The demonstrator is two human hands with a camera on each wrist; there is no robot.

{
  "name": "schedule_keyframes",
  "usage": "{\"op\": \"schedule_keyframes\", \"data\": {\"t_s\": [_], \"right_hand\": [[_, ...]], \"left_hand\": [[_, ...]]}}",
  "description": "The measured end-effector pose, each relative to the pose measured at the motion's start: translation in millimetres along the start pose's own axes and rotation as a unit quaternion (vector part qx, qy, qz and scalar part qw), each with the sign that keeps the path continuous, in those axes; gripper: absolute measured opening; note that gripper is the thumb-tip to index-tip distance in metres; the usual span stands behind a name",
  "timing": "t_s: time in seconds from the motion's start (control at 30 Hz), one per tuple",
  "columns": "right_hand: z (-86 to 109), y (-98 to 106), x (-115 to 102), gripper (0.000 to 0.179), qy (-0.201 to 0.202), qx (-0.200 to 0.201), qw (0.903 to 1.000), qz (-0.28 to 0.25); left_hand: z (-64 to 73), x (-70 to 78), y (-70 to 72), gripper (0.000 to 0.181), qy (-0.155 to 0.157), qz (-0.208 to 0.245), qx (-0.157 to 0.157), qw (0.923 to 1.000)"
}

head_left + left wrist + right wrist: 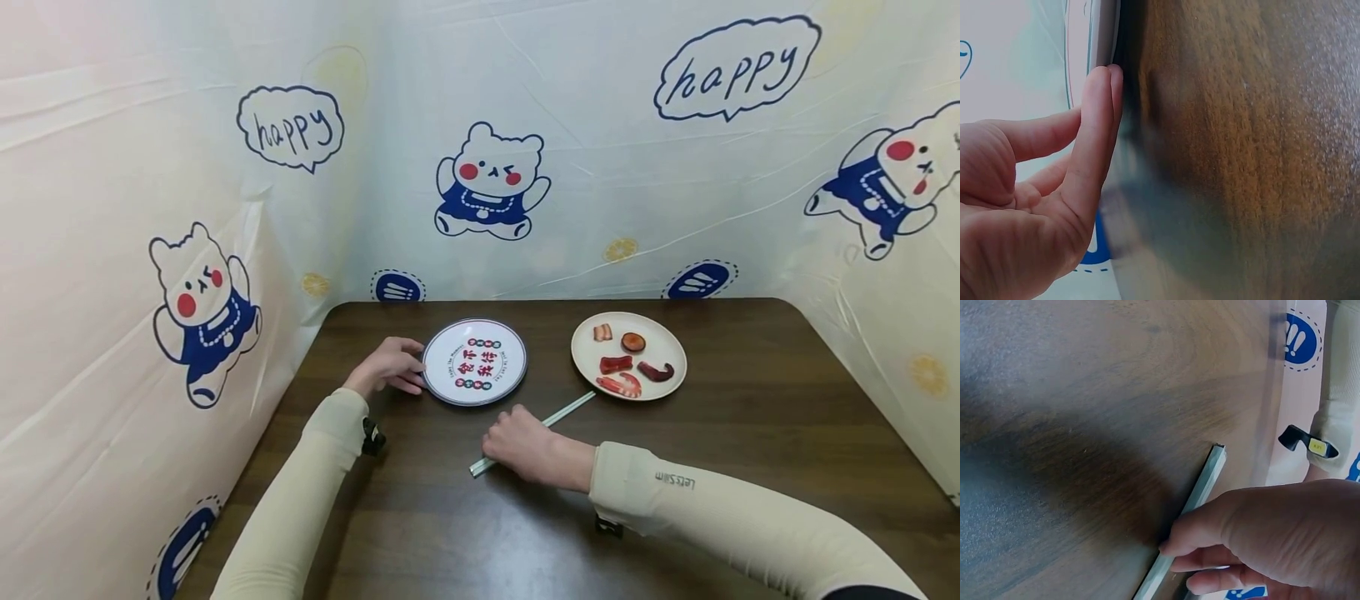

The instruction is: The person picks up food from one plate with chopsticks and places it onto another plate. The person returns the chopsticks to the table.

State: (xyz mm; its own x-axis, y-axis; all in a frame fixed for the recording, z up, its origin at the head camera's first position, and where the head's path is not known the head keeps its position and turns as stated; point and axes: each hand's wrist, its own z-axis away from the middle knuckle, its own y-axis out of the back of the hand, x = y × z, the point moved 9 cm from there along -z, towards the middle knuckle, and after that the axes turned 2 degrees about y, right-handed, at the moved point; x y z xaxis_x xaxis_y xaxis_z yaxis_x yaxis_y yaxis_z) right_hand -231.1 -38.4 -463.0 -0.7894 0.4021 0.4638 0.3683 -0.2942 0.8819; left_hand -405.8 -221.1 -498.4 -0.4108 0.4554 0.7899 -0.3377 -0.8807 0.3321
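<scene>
At the left, my left hand (390, 364) reaches a white round plate (442, 375) with a dark blue rim and red and green printing. Its fingers (1090, 144) are fairly straight, with fingertips right at the plate's edge. My right hand (525, 446) pinches a pair of pale green chopsticks (572, 408) near their lower-left end, low over the table. In the right wrist view the thumb lies along the chopsticks (1207, 478), and the other fingers are partly hidden behind it. The far tips point toward a cream plate (588, 367).
On the cream plate lie several food pieces: a shrimp (621, 385), a curled tentacle-like piece (655, 372), a red meat piece (616, 363), a round brown slice (633, 342) and a striped bacon-like piece (602, 332). A printed curtain (585, 183) surrounds the wooden table (765, 392).
</scene>
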Motion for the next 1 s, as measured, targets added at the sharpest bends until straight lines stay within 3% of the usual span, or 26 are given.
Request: {"op": "schedule_keyframes", "data": {"t_s": [0.47, 0.73, 1.0], "right_hand": [[-1.2, -3, -1, 0.014, 0.03, -0.004, 0.9967, -0.075], [-2.8, -15, -3, 0.011, 0.021, -0.061, 0.9898, -0.127], [-1.4, -17, -4, 0.01, 0.03, -0.059, 0.9898, -0.126]], "left_hand": [[0.0, -2.3, -1.4, 0.054, 0.0, -0.009, 0.012, 0.9999], [1.0, -1.0, -0.4, 0.054, 0.0, -0.012, 0.014, 0.9998], [2.3, 0.8, -1.0, 0.054, -0.004, -0.013, 0.013, 0.9998]]}}
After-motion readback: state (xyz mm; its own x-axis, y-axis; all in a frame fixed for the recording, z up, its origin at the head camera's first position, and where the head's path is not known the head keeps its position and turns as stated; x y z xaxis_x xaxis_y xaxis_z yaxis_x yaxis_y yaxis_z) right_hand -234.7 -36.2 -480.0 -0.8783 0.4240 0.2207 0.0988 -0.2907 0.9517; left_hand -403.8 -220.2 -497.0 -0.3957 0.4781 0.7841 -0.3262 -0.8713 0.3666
